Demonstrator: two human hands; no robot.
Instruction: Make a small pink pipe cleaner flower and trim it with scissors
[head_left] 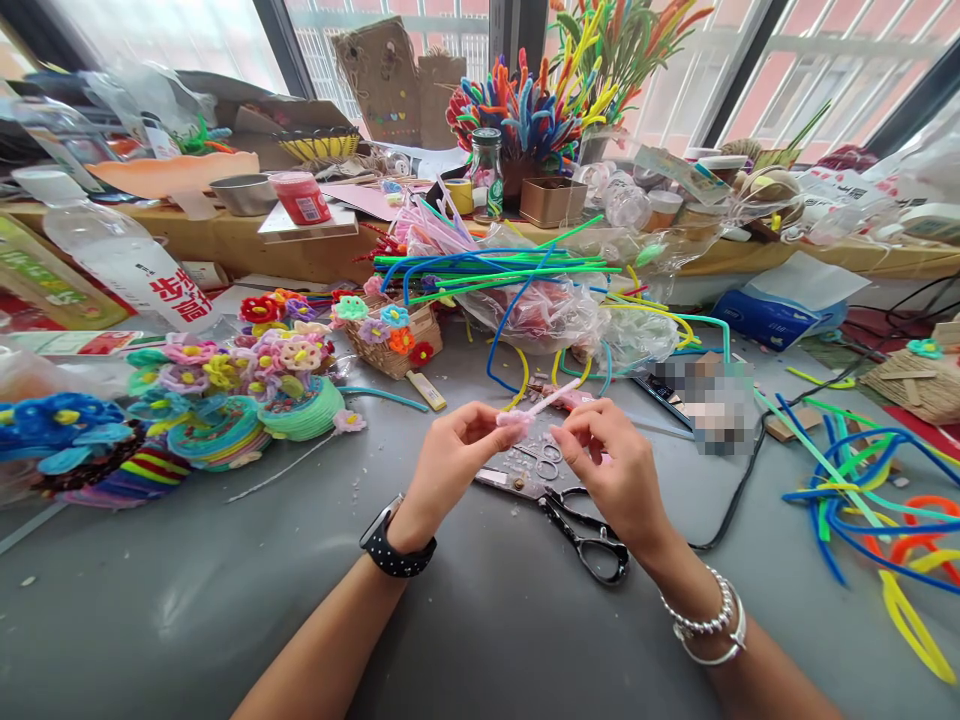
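Observation:
My left hand (pixel 469 450) pinches a pale pink pipe cleaner (pixel 551 398) between thumb and fingers. Its near end is bunched into a small fuzzy loop at my fingertips, and a straight length points up to the right. Just right of it, my right hand (pixel 611 470) is curled with thumb and finger drawn close together; a bit of pink shows between the fingers, too small to name. That hand appears apart from the straight end. Below both hands lie large black-handled scissors (pixel 559 515) and smaller silver scissors (pixel 541 460) on the grey table (pixel 480 640).
Pipe-cleaner flowers on round coiled pots (pixel 300 408) stand at left, near a woven basket (pixel 394 340). Loose coloured pipe cleaners (pixel 862 490) lie at right, more (pixel 495 272) in a bundle behind. A phone (pixel 664 395), black cable (pixel 739 495) and tissue pack (pixel 772 310) are right of centre.

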